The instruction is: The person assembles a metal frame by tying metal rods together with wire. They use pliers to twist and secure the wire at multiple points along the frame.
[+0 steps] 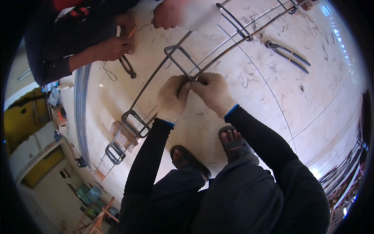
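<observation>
My left hand (173, 97) and my right hand (214, 91), both in cream knit gloves with blue cuffs, meet at one corner of a rectangular steel stirrup (179, 65). That corner lies against a long reinforcing bar (224, 55) of a rebar cage running diagonally across the view. Fingers of both hands are closed in a pinch at this joint. Whatever sits between the fingertips is too small to make out. More stirrups (235, 21) hang on the bars towards the upper right, and another stirrup (134, 123) is at the lower left.
Yellow-and-black-handled pincers (290, 57) lie on the pale tiled floor to the right. At upper left, a co-worker's hand (119, 47) is beside other pincers (127, 67). A block (124, 136) sits under the cage's lower end. Long bars (82, 113) lie at left, rods (343, 171) at right.
</observation>
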The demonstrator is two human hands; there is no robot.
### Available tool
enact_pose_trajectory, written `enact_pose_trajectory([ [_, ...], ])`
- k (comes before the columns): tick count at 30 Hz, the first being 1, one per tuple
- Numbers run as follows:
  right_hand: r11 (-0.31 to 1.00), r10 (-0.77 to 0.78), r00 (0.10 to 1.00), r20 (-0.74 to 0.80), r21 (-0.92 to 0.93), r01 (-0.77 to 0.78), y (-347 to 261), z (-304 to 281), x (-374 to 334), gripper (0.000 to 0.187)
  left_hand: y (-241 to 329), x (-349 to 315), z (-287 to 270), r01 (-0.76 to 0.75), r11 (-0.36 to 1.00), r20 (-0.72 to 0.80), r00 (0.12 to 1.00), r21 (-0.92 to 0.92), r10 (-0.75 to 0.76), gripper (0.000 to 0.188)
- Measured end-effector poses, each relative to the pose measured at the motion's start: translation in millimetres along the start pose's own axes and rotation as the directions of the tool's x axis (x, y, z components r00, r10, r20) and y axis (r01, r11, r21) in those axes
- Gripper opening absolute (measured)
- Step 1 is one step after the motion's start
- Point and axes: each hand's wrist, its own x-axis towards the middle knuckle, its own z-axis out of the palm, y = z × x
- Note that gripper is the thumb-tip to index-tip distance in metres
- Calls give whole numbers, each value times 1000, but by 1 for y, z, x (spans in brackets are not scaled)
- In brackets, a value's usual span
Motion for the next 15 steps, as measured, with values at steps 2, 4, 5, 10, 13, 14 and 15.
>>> enact_pose_trajectory([
  [2, 997, 59, 993, 104, 40, -64, -9, -13, 0, 43, 1, 2, 0, 3, 1000, 1, 1000, -11, -3, 15],
  [4, 997, -63, 997, 54, -35, 64, 7, -4, 1, 41, 1, 3, 0, -27, 999, -5, 1000, 22, 27, 15],
  [5, 992, -111, 993, 43, -52, 113, 13, -4, 1, 40, 0, 2, 2, -13, 999, -4, 1000, 40, 13, 16],
  [10, 978, -205, 979, 14, -37, 205, 27, -17, -18, 32, -8, 2, -1, 95, 995, 87, 992, -31, -92, 26],
  [13, 966, -234, 972, -31, -115, 230, 32, -19, -24, 33, -9, 8, -6, 251, 956, 255, 944, -149, -208, 33],
  [14, 967, -239, 970, -35, -96, 235, 35, -17, -25, 33, -10, 8, -7, 253, 951, 264, 943, -181, -200, 34],
  [15, 968, -243, 969, -38, -77, 240, 37, -15, -26, 34, -12, 8, -7, 254, 944, 273, 943, -213, -192, 35],
])
